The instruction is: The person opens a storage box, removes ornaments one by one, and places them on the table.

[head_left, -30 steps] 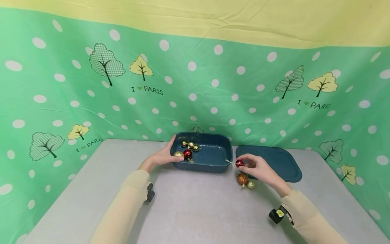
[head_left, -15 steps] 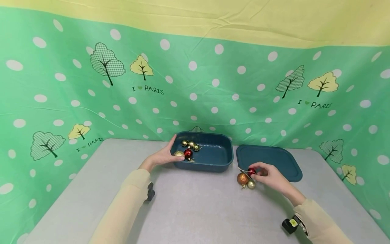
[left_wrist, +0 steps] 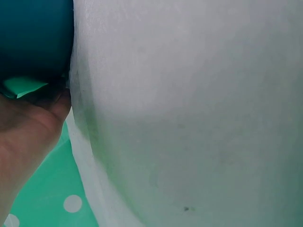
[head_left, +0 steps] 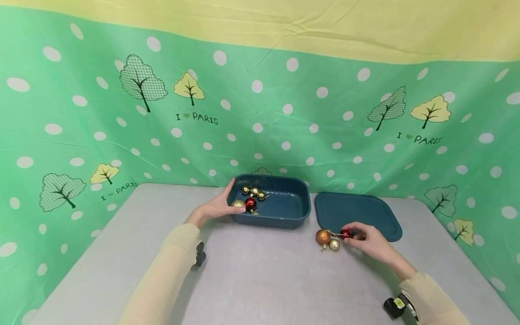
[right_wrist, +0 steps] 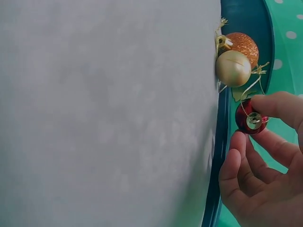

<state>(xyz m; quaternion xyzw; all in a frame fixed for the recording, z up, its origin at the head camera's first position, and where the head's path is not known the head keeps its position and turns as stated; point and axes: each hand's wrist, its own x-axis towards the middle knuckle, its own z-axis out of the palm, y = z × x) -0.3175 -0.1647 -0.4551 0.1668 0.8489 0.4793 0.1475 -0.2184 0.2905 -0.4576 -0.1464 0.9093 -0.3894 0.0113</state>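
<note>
My left hand (head_left: 214, 208) grips the left end of a dark blue plastic box (head_left: 284, 222), its thumb over the front corner near a glittery gold ball (head_left: 238, 205). Inside the box, on the left side, lie a red Christmas ball (head_left: 250, 204) and several small gold balls (head_left: 254, 191). My right hand (head_left: 371, 243) pinches another red Christmas ball (right_wrist: 247, 118) between thumb and fingers, its gold cord hanging loose. Just left of that hand, a glittery orange ball (head_left: 323, 237) and a pale gold ball (head_left: 334, 244) sit together on the table.
A flat blue lid (head_left: 357, 210) lies on the grey table (head_left: 268, 280), right of the box. Behind the table hangs a green curtain (head_left: 260, 122) with white dots and printed trees.
My right hand has moved right and toward me with the red Christmas ball, from beside the box to right of the orange and pale gold balls. The left hand stays on the box.
</note>
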